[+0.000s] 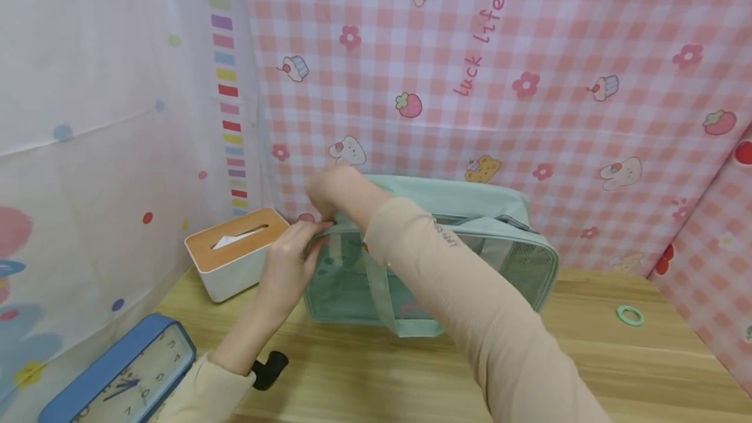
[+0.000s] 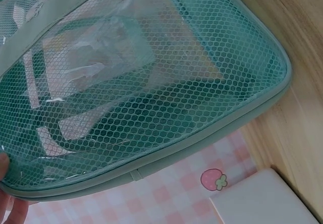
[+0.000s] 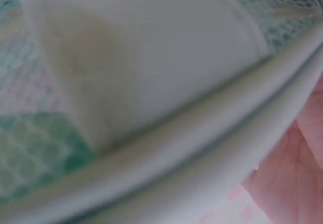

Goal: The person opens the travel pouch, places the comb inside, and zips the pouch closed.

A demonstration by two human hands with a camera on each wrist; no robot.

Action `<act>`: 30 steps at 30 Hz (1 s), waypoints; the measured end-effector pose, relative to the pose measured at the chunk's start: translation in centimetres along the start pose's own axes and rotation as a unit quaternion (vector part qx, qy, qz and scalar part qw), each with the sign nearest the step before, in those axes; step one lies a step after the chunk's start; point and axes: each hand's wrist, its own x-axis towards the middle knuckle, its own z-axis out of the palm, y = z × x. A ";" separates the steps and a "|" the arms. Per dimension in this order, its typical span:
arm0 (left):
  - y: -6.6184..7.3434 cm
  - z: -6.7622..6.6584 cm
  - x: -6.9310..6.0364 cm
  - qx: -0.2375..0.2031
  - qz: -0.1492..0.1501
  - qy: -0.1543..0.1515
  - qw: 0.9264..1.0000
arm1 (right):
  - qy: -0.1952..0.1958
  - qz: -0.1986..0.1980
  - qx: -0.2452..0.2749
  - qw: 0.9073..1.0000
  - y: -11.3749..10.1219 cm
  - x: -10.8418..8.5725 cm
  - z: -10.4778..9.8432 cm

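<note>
A mint-green zippered bag [image 1: 346,299] with clear and mesh sides stands on the table, its handle strap hanging down the front. My left hand [image 1: 288,263] pinches its upper left corner, thumb in front and fingers on the rim. My right hand [image 1: 335,194] arches over the same corner, wrist bent, fingertips close to the left hand's and hidden from the head view. Through the mesh in the left wrist view show clear plastic packets [image 2: 96,57]. In the right wrist view a closed stretch of zipper [image 3: 202,148] crosses in front of a palm; whose palm, I cannot tell.
A white tissue box [image 1: 235,273] with a wooden lid stands left of the bag. A blue clock [image 1: 106,364] leans at the near left. A small green ring [image 1: 630,316] lies to the right on the wooden table [image 1: 587,358]. Patterned cloth [image 1: 529,136] hangs behind.
</note>
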 end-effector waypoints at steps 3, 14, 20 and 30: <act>0.1 0.0 0.0 -0.001 0.003 0.002 1.000 | -0.017 -0.012 -0.005 1.000 0.3 -0.1 0.0; 0.3 0.0 -0.1 0.000 0.006 0.005 1.000 | 0.012 -0.040 0.057 0.997 1.0 -0.7 0.2; 0.3 -0.2 0.1 0.013 0.005 -0.001 1.000 | 0.061 -0.019 0.200 0.978 2.2 -0.9 0.2; 0.3 -0.2 -0.2 0.024 0.002 -0.006 1.000 | 0.003 0.145 0.411 0.900 3.7 -0.8 0.7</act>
